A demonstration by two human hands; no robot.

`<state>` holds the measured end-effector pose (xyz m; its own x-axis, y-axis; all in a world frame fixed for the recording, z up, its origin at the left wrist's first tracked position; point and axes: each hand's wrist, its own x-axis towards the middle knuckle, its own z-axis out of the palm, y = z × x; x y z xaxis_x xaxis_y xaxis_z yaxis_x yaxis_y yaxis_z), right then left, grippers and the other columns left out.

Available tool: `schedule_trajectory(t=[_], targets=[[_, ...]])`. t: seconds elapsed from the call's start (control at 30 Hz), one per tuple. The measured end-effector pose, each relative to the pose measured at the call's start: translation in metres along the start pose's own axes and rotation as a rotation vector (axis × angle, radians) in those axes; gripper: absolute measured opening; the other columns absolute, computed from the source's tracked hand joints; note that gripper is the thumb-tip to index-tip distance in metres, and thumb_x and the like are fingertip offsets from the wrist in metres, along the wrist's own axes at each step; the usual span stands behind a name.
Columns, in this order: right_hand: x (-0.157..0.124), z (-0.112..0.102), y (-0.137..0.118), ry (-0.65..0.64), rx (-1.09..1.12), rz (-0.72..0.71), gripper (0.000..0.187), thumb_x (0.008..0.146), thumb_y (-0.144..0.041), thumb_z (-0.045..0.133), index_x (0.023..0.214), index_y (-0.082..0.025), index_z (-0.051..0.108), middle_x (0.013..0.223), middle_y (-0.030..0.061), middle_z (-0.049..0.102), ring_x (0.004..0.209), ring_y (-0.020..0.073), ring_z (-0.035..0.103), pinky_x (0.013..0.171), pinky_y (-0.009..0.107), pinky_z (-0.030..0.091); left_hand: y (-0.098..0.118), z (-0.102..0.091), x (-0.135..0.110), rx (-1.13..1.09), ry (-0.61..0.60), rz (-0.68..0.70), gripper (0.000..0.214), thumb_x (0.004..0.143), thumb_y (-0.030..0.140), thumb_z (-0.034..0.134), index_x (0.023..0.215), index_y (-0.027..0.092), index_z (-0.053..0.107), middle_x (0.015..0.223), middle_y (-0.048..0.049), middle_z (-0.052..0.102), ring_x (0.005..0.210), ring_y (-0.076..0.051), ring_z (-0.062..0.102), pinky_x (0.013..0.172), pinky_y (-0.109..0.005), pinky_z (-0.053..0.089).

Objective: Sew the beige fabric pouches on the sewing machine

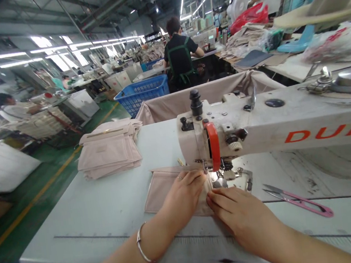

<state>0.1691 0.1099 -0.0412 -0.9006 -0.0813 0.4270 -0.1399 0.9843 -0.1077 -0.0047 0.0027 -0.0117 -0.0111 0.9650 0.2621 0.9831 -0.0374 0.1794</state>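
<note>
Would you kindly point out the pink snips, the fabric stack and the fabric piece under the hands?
Pink snips (301, 200): head view, handle.
Fabric stack (113, 151): head view, top piece.
Fabric piece (161, 191): head view, exposed left part.

Blue basket (150, 92) near a co-worker (180, 57).

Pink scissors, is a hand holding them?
No, the pink scissors lie on the table, while the left hand and right hand are on the beige fabric.

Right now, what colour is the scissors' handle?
The scissors' handle is pink; the head view shows it best.
</note>
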Motion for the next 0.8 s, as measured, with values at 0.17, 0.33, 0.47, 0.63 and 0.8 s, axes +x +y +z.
schedule_trajectory(t=[0.17, 0.33, 0.47, 0.63, 0.8], targets=[[0.001, -0.002, -0.003, 0.008, -0.012, 0.003, 0.034, 0.079, -0.007, 0.058, 0.112, -0.011, 0.068, 0.12, 0.0091, 0.066, 0.111, 0.0262, 0.056, 0.093, 0.041, 0.05, -0.001, -0.002, -0.001, -0.001, -0.032, 0.013, 0.026, 0.096, 0.01, 0.046, 0.116, 0.016, 0.061, 0.126, -0.0092, 0.061, 0.117, -0.022, 0.053, 0.104, -0.04, 0.044], [-0.001, 0.0, -0.001, 0.026, 0.0, -0.006, 0.037, 0.079, -0.007, 0.058, 0.115, -0.01, 0.067, 0.12, 0.0104, 0.065, 0.112, 0.0269, 0.055, 0.095, 0.042, 0.049, 0.0, -0.002, 0.0, -0.038, -0.045, -0.003, 0.028, 0.096, 0.008, 0.044, 0.118, 0.017, 0.06, 0.125, -0.0086, 0.06, 0.116, -0.021, 0.053, 0.103, -0.039, 0.044], [-0.003, 0.002, 0.002, 0.026, 0.03, 0.005, 0.038, 0.082, -0.007, 0.055, 0.118, -0.009, 0.065, 0.122, 0.0115, 0.065, 0.115, 0.0277, 0.054, 0.096, 0.043, 0.049, 0.0, -0.001, 0.001, -0.056, -0.046, -0.043, 0.029, 0.096, 0.009, 0.045, 0.12, 0.017, 0.059, 0.124, -0.0079, 0.06, 0.115, -0.022, 0.052, 0.105, -0.04, 0.043], [-0.003, 0.006, 0.001, 0.02, 0.069, 0.025, 0.033, 0.086, -0.008, 0.057, 0.118, -0.011, 0.065, 0.12, 0.0108, 0.066, 0.114, 0.0271, 0.055, 0.098, 0.043, 0.048, 0.0, -0.001, 0.002, -0.052, -0.044, -0.034, 0.029, 0.095, 0.009, 0.045, 0.12, 0.018, 0.059, 0.122, -0.0085, 0.061, 0.115, -0.023, 0.053, 0.104, -0.041, 0.044], [0.002, -0.014, 0.004, 0.016, 0.155, 0.043, 0.029, 0.092, -0.013, 0.055, 0.119, -0.017, 0.064, 0.115, 0.0077, 0.067, 0.109, 0.0226, 0.059, 0.098, 0.042, 0.047, 0.003, -0.006, -0.007, -0.114, -0.054, -0.06, 0.035, 0.095, 0.019, 0.053, 0.13, 0.017, 0.053, 0.131, -0.0104, 0.057, 0.125, -0.024, 0.048, 0.11, -0.043, 0.041]])
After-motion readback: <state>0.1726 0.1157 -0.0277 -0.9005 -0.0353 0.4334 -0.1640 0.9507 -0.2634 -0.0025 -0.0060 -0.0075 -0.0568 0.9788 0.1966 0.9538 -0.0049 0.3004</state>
